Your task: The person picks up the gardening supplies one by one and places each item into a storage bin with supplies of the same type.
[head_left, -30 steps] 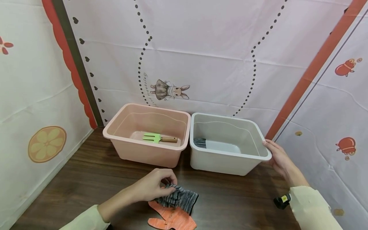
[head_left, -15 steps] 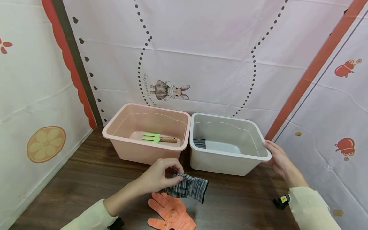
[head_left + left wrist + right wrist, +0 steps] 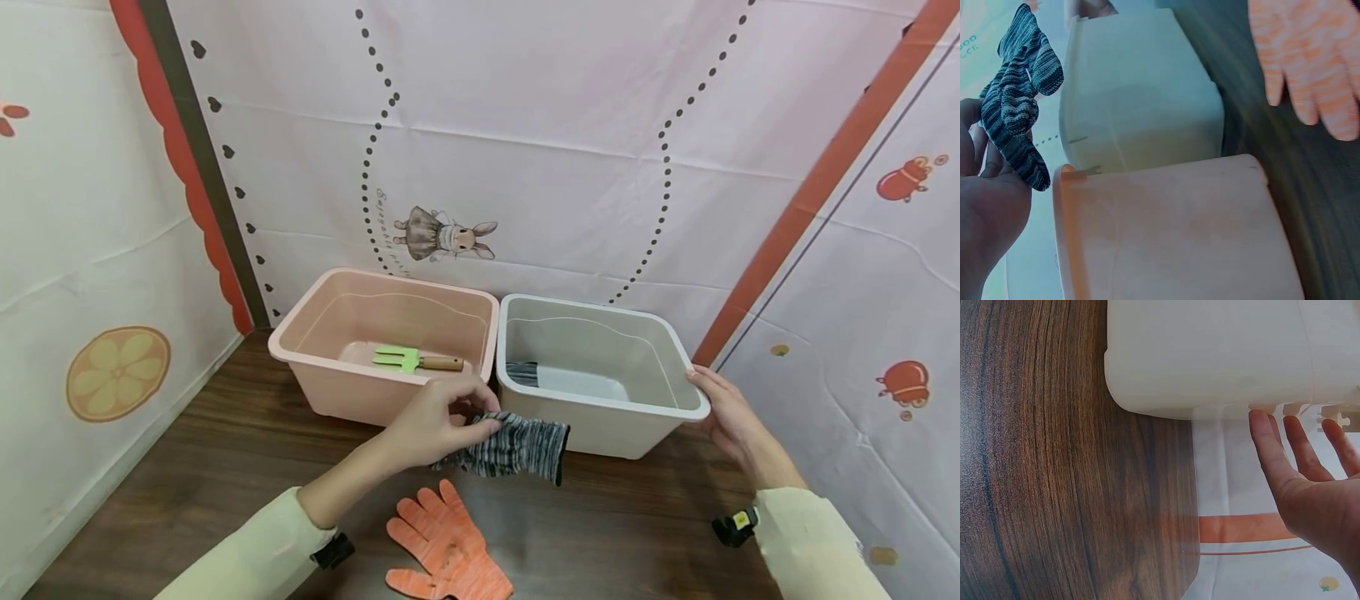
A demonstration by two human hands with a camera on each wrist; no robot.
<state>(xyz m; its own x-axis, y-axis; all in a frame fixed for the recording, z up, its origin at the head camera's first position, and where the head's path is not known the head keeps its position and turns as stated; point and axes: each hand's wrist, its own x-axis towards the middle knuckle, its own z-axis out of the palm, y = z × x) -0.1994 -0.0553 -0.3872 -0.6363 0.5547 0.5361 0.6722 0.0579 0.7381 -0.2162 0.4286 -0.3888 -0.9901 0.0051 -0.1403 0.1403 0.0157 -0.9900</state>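
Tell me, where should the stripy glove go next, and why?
Probably up and over the rim of the white bin. The left hand pinches the striped glove just in front of it, a matching striped piece lies inside, and the right hand steadies the bin.

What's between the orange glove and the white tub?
In the head view, the striped glove, pinched in the left hand, hangs between the orange glove and the white tub, above bare table.

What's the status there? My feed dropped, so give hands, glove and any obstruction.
Left hand pinches striped glove above table, near white bin. Right hand flat against the bin's right rim. Orange glove lies below; path unobstructed.
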